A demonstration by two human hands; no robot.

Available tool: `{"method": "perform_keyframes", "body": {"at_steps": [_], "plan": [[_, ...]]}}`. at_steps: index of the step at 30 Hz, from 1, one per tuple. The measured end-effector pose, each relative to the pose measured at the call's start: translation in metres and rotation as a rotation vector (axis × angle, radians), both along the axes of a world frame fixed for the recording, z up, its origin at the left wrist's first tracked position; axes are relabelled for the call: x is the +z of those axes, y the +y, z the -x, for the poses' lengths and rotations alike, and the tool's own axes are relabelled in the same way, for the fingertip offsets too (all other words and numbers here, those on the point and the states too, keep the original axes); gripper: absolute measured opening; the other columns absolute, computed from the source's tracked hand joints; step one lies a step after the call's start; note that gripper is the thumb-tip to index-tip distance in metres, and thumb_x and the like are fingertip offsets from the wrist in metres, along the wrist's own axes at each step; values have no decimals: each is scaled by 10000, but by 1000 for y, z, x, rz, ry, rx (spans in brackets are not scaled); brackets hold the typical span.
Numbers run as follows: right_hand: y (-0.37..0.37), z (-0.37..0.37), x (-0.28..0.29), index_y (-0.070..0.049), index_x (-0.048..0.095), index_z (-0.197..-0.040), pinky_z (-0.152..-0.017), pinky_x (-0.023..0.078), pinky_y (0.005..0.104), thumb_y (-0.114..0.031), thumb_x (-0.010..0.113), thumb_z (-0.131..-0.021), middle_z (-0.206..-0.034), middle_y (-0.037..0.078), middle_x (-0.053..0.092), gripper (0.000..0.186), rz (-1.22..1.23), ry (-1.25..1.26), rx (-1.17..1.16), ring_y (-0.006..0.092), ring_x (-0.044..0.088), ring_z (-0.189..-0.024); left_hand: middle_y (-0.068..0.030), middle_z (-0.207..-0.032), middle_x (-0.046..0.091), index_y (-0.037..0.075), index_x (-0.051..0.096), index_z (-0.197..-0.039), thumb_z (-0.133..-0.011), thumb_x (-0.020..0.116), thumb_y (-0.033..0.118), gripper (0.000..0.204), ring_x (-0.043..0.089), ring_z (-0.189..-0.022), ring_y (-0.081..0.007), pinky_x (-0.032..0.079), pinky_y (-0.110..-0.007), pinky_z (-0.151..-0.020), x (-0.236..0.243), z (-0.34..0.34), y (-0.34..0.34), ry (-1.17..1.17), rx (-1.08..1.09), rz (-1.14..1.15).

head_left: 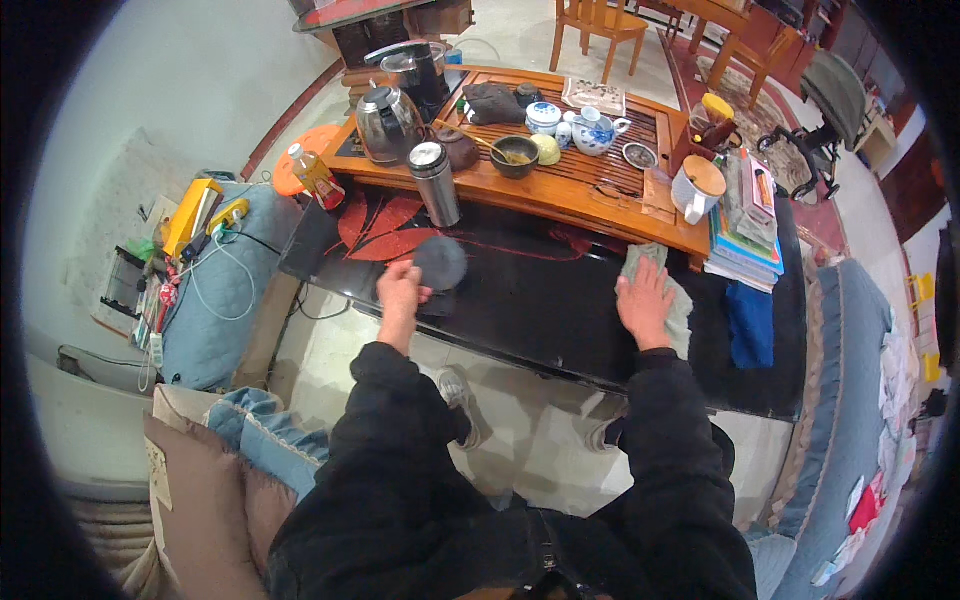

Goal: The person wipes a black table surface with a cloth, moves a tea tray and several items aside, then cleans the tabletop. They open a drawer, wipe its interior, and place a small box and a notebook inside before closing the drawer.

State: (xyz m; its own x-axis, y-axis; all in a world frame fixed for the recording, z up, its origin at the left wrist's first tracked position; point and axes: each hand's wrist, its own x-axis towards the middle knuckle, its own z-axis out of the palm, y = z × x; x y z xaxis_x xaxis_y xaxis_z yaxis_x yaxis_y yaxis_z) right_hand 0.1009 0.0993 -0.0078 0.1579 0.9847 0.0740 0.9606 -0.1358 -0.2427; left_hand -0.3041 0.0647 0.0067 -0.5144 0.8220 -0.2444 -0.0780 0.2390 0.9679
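Note:
My left hand (399,292) is closed on the edge of a dark grey round coaster (440,262), just above the black glossy table (520,300). Behind the coaster a steel thermos (434,186) stands upright. My right hand (645,300) lies flat with fingers stretched out, pressing a pale grey-green cloth (679,314) onto the table near its front edge. Part of the cloth is hidden under the palm.
A wooden tea tray (590,200) carries a glass kettle (388,124), a brown bowl (514,157) and a blue-and-white teapot (597,131). A drink bottle (316,178) stands left; a lidded mug (698,188), stacked books (745,245) and a blue cloth (749,325) are right.

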Motion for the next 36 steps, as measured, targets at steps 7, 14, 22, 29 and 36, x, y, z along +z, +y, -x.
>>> {"method": "perform_keyframes", "body": {"at_steps": [7,14,22,29,36], "plan": [[10,59,-3,-38,308,-1514,-1120,248,611,-344,590,-933,-1534,188,374,715,-104,-46,29,431,333,-1410,-84,-904,687,-10,629,-1218,-946,559,25,282,601,-559,-111,485,-249,-479,-22,66,30,29,294,-120],[27,151,7,-92,571,-1290,-1042,385,455,-13,618,-813,-1308,135,583,485,-387,471,352,360,496,-1222,-97,-1047,676,-19,631,-1183,-919,576,30,275,621,-781,-147,511,-290,-729,-10,54,21,206,473,-188],[86,201,22,-71,607,-1246,-959,446,417,-69,614,-780,-1262,90,591,466,-674,-122,766,300,539,-1163,-78,-1016,667,-12,650,-1097,-894,598,16,211,611,-775,-130,481,-262,-657,10,34,9,148,365,-254],[79,168,17,-94,525,-1362,-789,441,347,-101,578,-823,-1310,60,577,541,-601,-308,681,228,564,-1029,-61,-998,657,-6,651,-1090,-903,590,29,200,603,-776,-112,472,-246,-665,11,31,9,128,356,-249],[37,73,24,-93,474,-1404,-789,434,375,-32,681,-715,-1366,80,546,722,-382,-392,440,252,564,-1005,-49,-1016,661,10,654,-1095,-906,592,40,201,613,-781,-117,472,-242,-658,12,35,-3,97,321,-274]]}}
